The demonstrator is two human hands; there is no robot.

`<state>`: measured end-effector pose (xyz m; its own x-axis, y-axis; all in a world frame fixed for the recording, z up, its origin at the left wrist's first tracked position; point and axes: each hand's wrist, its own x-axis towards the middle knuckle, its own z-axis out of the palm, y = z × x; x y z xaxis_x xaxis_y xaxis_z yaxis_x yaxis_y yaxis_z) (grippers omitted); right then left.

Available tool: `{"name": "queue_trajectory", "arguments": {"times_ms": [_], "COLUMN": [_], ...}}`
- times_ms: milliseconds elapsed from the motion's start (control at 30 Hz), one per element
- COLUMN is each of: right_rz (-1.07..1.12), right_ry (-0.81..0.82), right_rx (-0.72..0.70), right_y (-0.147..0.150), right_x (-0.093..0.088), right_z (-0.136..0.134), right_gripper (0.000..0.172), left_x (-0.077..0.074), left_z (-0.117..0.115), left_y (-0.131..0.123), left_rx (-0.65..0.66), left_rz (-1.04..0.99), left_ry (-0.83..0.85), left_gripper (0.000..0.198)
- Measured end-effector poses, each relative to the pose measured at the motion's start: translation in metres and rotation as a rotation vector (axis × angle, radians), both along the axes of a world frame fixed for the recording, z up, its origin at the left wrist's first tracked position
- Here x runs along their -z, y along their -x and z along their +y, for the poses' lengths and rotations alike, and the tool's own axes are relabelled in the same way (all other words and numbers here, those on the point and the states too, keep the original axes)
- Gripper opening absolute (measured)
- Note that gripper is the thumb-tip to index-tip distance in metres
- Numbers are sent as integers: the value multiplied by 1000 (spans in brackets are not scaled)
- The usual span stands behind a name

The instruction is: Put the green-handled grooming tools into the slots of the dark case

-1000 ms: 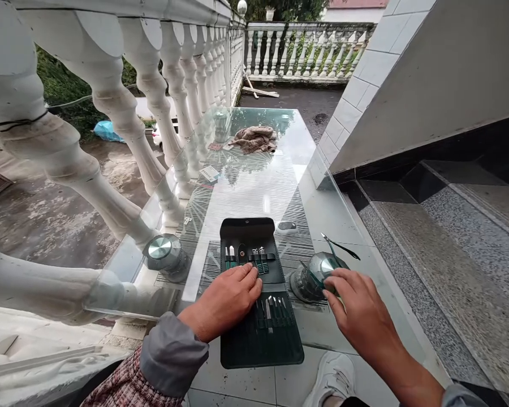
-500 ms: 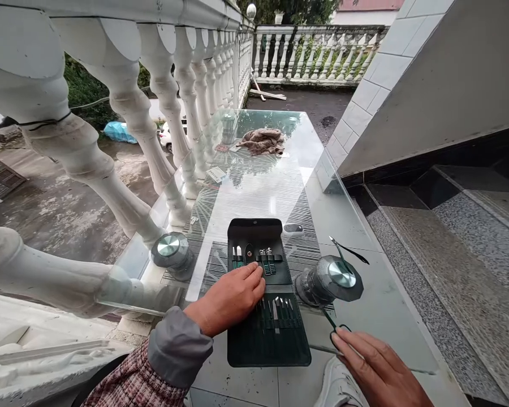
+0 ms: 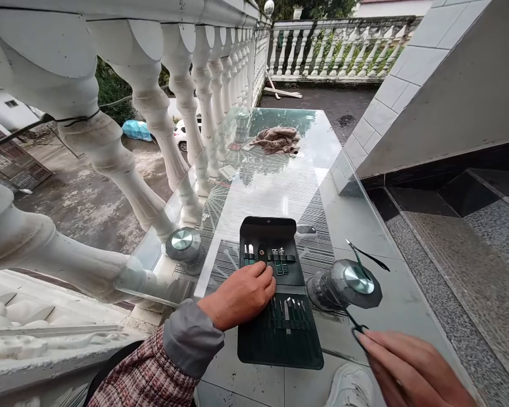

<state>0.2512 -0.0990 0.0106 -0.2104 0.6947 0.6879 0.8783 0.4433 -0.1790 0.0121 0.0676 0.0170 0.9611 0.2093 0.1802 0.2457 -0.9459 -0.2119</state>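
Observation:
A dark green manicure case (image 3: 280,353) lies unfolded on the glass table. My left hand (image 3: 246,288) rests across its left middle, fingers bent together and pressed on the case; the fingertips' underside is hidden. Nail clippers (image 3: 281,264) sit under straps in the upper half, and several slim metal tools (image 3: 287,314) fill the lower half. At the lower right, my right hand (image 3: 411,362) is closed on small dark green scissors (image 3: 358,328), gripping a handle loop; the blades point up and left. Beyond them, dark-handled nippers (image 3: 367,255) lie on the glass.
The glass table (image 3: 348,226) stands on round grey legs with shiny metal caps. A brown cloth (image 3: 276,140) lies at its far end, a small card (image 3: 228,172) at its left. White balusters (image 3: 152,113) line the left side; stone steps (image 3: 449,249) rise on the right.
The whole view has shifted, so things appear further right. My right hand with the scissors has moved slightly right. My left hand stays on the case.

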Motion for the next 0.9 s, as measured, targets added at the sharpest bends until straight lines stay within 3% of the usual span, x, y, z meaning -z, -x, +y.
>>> {"name": "queue_trajectory", "arguments": {"times_ms": [167,400,900], "right_rz": [0,-5,-117], "right_ry": [-13,-56,-52], "right_rx": [-130,-150,-139], "right_y": [40,66,66], "right_x": [7,12,21], "right_z": [39,80,81], "right_gripper": [41,28,25], "left_x": [2,6,2], "left_z": [0,2,-1], "left_y": [-1,1,5], "left_rx": [-8,4,-3], "left_rz": [-43,-49,-44], "left_ry": [-19,9,23], "left_gripper": [18,19,17]}}
